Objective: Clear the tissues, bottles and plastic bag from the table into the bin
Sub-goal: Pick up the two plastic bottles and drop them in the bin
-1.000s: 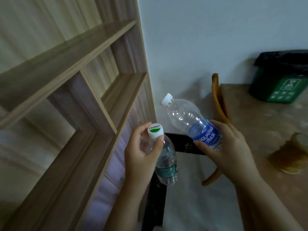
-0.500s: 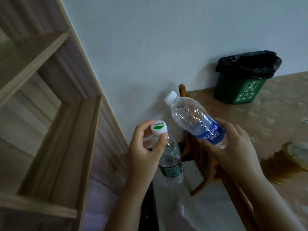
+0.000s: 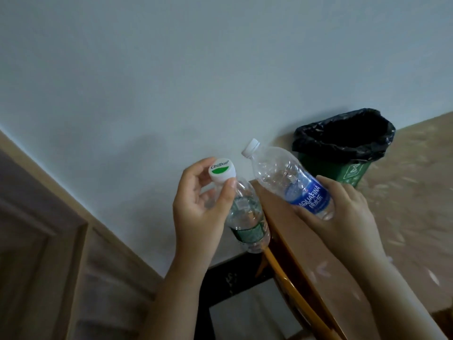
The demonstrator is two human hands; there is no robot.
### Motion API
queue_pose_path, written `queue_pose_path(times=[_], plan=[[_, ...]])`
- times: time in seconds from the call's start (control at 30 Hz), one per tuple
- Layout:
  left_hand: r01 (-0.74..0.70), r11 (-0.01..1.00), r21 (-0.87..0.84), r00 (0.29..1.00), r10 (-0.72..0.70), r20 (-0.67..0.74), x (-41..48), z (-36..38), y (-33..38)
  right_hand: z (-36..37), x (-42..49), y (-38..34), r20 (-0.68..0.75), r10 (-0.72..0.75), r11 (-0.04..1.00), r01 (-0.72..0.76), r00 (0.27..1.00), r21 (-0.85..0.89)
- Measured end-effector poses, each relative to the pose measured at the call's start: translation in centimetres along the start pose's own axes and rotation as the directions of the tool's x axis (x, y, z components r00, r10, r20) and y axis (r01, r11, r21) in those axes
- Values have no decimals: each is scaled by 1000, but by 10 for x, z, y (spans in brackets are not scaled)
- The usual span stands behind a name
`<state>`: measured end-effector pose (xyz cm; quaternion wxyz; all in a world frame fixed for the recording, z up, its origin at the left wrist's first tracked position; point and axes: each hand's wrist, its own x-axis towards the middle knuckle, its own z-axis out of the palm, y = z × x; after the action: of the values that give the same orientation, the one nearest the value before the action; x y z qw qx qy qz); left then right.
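Note:
My left hand (image 3: 198, 209) grips a clear green-label bottle (image 3: 247, 217) by its neck, just under the white cap with a green mark. My right hand (image 3: 343, 217) holds a clear blue-label bottle (image 3: 289, 182) by its base, tilted with its white cap pointing up and left. Both bottles are in the air beside the table's left end. The green bin (image 3: 348, 173), lined with a black bag that hangs open at the top, stands on the table (image 3: 404, 192) against the wall, just behind and right of the blue-label bottle.
A plain pale wall fills the upper view. A wooden shelf unit (image 3: 36, 229) runs along the left. The table's rounded wooden edge (image 3: 289, 278) crosses below my right forearm, with a dark frame (image 3: 232, 278) and floor beneath.
The view has swung right and up: the shelves slid off to the left and the bin now sits closer to centre. Both hands with their bottles have come nearer the bin.

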<state>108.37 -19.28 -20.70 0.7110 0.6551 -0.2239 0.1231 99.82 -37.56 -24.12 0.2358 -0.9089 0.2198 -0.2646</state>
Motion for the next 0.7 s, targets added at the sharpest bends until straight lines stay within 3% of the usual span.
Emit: queue_pose_path(times=[0.33,0.57,0.7], plan=[[128,979,-157,974,-94,208,80,55,-62,24,60,26,-135,178,968,-198,975,-153],[161,979,-122,879,-86,470,153,79,-110,47,112,37,-292,257,895,-341,921,-288],[188,975,-120,828,-92,554,184,93,-133,54,136,53,-302,285,842,-388,910,-374]])
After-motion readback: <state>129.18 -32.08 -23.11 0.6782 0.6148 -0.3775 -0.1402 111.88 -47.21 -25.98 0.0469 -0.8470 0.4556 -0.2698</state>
